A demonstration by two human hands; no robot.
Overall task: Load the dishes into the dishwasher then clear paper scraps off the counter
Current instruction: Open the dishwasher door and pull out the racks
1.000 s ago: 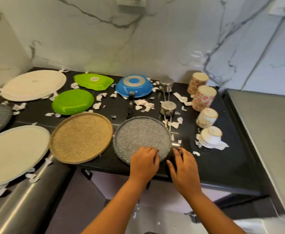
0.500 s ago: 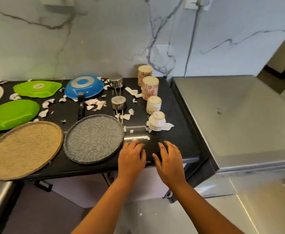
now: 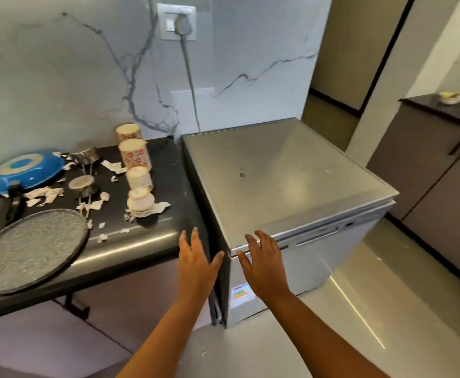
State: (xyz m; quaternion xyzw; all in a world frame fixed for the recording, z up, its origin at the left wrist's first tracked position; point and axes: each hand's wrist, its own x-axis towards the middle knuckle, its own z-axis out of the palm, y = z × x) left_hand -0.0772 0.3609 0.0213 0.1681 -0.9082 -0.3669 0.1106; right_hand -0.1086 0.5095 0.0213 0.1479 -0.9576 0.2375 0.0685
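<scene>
Beside the black counter (image 3: pixel 166 173), the silver dishwasher (image 3: pixel 291 181) stood with its door closed. At its front corner the left hand (image 3: pixel 196 263) and right hand (image 3: pixel 264 266) were spread, fingers loose, holding nothing (contact unclear). A grey plate (image 3: pixel 30 249), blue pan (image 3: pixel 24 170), cups (image 3: pixel 135 155) and paper scraps (image 3: pixel 43 193) lay on the counter.
</scene>
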